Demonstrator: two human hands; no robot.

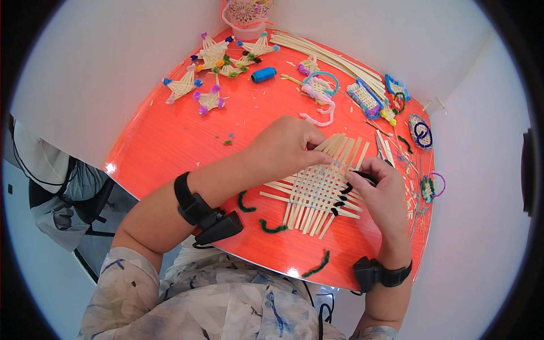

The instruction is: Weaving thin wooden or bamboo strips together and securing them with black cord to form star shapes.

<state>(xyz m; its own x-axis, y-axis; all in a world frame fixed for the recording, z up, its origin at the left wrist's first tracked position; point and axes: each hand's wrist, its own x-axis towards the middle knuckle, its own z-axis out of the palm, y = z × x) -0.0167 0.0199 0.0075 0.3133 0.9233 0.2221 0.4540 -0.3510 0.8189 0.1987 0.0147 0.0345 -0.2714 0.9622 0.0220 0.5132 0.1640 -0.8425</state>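
A flat mat woven from pale bamboo strips (323, 190) lies on the red table in front of me, its loose strip ends fanning out on all sides. My left hand (292, 148) is closed on the mat's far left edge, thumb and fingertips pinching the strips. At the mat's right edge, my right hand (381, 192) pinches a black pipe cleaner (365, 176). That pipe cleaner winds in and out along the right edge, showing as several short black loops. Three dark green pipe cleaner pieces (273, 228) lie near the table's front edge.
Woven stars with coloured tips (214, 54) and a blue thread spool (263, 75) lie at the back left. Behind stands a pink basket (247, 20). Long bamboo strips (328, 56) run along the back edge; scissors (381, 150) and trimmed woven pieces (365, 99) lie to the right.
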